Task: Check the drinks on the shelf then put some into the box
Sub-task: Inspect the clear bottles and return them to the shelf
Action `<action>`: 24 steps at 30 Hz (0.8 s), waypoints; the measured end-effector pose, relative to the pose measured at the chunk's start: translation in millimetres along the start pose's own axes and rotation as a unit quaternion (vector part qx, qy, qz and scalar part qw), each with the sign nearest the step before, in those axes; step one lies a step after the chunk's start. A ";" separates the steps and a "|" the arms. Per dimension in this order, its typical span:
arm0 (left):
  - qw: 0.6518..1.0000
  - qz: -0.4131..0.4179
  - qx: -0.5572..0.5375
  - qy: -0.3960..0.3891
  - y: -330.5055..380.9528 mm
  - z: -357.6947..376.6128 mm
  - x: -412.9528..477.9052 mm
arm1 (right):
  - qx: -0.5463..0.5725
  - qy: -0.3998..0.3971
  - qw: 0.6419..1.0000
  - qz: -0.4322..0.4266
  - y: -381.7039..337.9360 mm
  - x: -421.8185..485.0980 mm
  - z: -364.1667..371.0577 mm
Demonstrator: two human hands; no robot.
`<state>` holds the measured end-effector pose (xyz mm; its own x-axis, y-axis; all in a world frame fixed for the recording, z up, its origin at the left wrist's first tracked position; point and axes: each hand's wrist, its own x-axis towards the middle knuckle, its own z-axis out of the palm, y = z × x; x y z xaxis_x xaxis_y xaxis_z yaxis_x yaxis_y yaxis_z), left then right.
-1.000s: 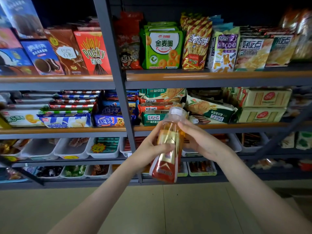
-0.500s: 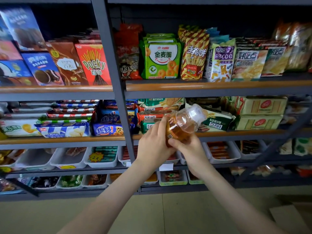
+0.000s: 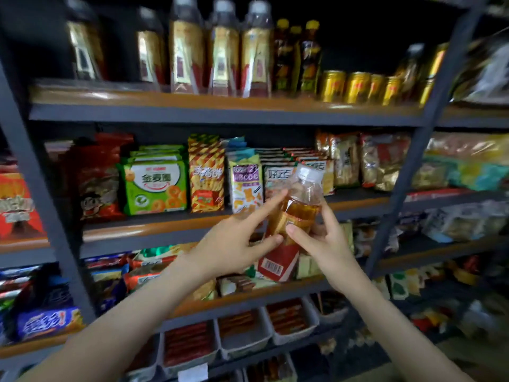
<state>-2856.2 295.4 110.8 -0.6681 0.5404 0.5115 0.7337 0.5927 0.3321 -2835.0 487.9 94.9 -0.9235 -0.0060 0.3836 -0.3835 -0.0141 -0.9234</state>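
The right hand (image 3: 325,244) grasps the bottle (image 3: 300,210) round its label, thumb in front. The left hand (image 3: 231,244) lies released against the bottle's 9 o'clock side, with forefinger and thumb straight and its other fingers apparently hidden. The bottle is in mid-air before the shelf (image 3: 192,111), its cap (image 3: 310,173) tilted toward 1 o'clock. Snack packs (image 3: 154,186) are at 9 o'clock, blurred drinks (image 3: 223,51) at 12 and cans (image 3: 355,86) at 1.

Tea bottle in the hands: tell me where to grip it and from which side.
Grip the tea bottle around its labelled middle, coming from its right side, as the right hand does with thumb in front and fingers behind. The body is straight-sided there, the neck under the white cap narrows, and the bottle tilts rightward, so a mid-body wrap looks steadiest.
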 end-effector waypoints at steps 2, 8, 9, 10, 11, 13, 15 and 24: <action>0.999 0.032 0.015 0.038 22.9 10.2 43.7 | -0.027 0.017 0.999 -0.033 -17.8 17.9 -43.9; 0.992 0.069 0.038 0.096 101.9 61.1 163.7 | -0.093 0.043 0.984 -0.145 -65.3 63.1 -178.3; 0.991 0.074 0.034 0.110 114.6 68.6 177.8 | -0.101 0.047 0.981 -0.157 -70.8 69.2 -197.7; 0.989 0.079 0.037 0.122 121.8 74.8 191.0 | -0.105 0.047 0.978 -0.172 -74.3 74.2 -214.0; 0.987 0.078 0.041 0.136 125.1 79.2 201.5 | -0.107 0.049 0.976 -0.182 -74.4 79.0 -226.2; 0.987 0.056 0.049 0.144 122.0 77.6 213.2 | -0.112 0.071 0.971 -0.201 -76.4 90.3 -228.7; 0.983 0.046 0.084 0.158 133.7 96.5 256.8 | -0.098 0.117 0.961 -0.229 -81.1 112.3 -271.9; 0.957 0.015 0.178 0.229 98.5 102.5 330.0 | -0.035 0.235 0.925 -0.297 -95.7 199.4 -333.7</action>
<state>-3017.1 593.4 231.0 -0.4634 0.2908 0.8371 0.6094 0.7904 0.0627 -2986.0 821.7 256.2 -0.4453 0.4182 0.7917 -0.8097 0.1892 -0.5554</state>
